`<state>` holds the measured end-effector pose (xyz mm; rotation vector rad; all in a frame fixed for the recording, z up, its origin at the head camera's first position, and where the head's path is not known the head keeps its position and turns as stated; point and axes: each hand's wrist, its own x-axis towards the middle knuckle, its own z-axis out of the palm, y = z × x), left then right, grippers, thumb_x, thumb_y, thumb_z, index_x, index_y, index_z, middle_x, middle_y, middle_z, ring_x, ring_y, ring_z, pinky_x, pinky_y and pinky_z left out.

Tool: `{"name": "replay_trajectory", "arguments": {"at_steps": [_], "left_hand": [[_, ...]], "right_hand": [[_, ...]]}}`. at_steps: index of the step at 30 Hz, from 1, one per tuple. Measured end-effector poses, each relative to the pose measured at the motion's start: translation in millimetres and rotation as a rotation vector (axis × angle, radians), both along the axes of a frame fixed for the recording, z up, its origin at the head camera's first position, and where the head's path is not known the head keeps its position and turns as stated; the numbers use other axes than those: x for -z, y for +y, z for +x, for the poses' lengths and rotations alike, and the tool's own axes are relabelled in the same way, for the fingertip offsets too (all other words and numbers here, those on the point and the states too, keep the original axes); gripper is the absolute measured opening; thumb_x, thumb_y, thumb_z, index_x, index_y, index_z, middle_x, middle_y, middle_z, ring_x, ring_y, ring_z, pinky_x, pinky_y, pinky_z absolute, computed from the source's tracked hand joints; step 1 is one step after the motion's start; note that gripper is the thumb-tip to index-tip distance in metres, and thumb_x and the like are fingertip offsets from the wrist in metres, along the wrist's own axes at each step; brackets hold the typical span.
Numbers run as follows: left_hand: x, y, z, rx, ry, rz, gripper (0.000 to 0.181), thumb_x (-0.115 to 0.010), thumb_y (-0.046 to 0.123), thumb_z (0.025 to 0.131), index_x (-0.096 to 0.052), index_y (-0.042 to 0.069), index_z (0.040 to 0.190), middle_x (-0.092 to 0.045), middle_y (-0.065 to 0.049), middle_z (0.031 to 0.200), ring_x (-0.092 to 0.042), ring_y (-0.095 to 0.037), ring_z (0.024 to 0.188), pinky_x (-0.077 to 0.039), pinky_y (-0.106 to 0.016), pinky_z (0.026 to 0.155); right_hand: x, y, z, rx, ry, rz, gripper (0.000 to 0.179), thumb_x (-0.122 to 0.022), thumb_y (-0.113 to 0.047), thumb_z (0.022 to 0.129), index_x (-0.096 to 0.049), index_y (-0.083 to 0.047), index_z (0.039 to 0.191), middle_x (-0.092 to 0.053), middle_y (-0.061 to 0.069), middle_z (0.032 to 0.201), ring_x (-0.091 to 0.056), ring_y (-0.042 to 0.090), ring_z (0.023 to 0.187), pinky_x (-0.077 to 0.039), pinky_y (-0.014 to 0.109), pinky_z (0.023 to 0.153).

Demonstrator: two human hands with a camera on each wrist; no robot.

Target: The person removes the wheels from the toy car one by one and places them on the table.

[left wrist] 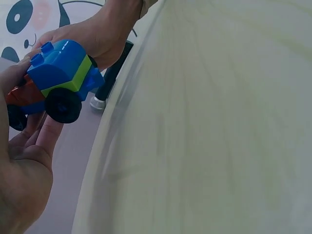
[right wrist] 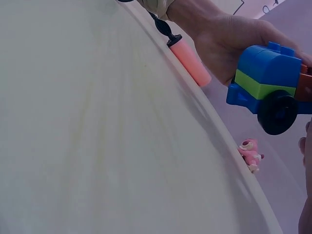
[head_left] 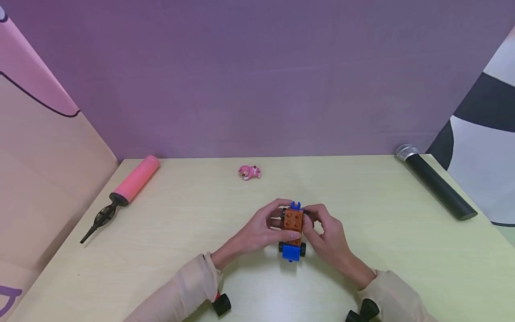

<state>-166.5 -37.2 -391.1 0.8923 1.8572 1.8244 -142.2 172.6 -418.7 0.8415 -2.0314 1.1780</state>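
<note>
Head view, lower centre: your left hand [head_left: 260, 229] grips the blue, orange and lime plastic toy-brick car [head_left: 293, 220], your right hand [head_left: 330, 237] pinching its right edge. Expect it light, stiff, slightly slick; hold the brick body, not the black wheels [left wrist: 63, 105], which may roll.

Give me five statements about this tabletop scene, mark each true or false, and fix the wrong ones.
1. The left grip holds the toy vehicle. True.
2. The right grip rests on the microphone. False: it is at the toy vehicle.
3. The small pink figurine is near the far edge of the table. True.
4. The pump is green all over. False: it is pink and black.
5. In the head view, the microphone lies right of the figurine. True.
</note>
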Motion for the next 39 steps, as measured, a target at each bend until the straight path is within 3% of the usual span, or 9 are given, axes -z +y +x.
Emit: {"name": "replay_trajectory", "arguments": {"at_steps": [3,8,20,39], "left_hand": [[-0.2,-1.7,-0.4,-0.002,0.006,-0.023,0.056,-0.073,0.011,0.097,-0.048,0.011,0.148,-0.066,-0.009,0.122,-0.069,-0.017,0.107,-0.056,-0.035,0.095],[-1.9,-2.5,-1.3,-0.006,0.011,-0.012,0.055,-0.072,0.009,0.098,-0.048,0.011,0.148,-0.065,-0.011,0.122,-0.07,-0.02,0.108,-0.056,-0.036,0.095],[0.9,-0.9,-3.2,-0.009,0.018,0.072,0.052,-0.071,0.009,0.098,-0.049,0.012,0.145,-0.063,-0.015,0.123,-0.071,-0.023,0.105,-0.057,-0.04,0.094],[4.5,-3.1,-4.5,-0.002,0.022,0.093,0.053,-0.073,0.02,0.098,-0.049,0.01,0.144,-0.065,-0.014,0.122,-0.07,-0.022,0.104,-0.058,-0.041,0.093]], "right_hand": [[-0.3,-0.2,-0.1,-0.001,-0.007,0.006,0.024,-0.057,0.009,0.088,-0.056,0.005,0.111,-0.067,0.006,0.088,-0.06,0.015,0.075,-0.05,0.014,0.076],[-1.7,-0.7,2.3,-0.056,-0.103,-0.061,0.025,-0.054,0.015,0.094,-0.056,0.008,0.118,-0.07,0.013,0.099,-0.066,0.015,0.084,-0.051,0.014,0.087],[-2.7,-1.1,7.4,-0.189,-0.261,-0.213,0.034,-0.045,0.017,0.101,-0.055,0.009,0.133,-0.065,-0.002,0.118,-0.066,0.009,0.096,-0.057,0.021,0.083],[-2.3,0.5,6.6,-0.196,-0.238,-0.225,0.034,-0.047,0.02,0.099,-0.055,0.011,0.131,-0.065,-0.002,0.122,-0.064,0.011,0.099,-0.055,0.022,0.087]]}}
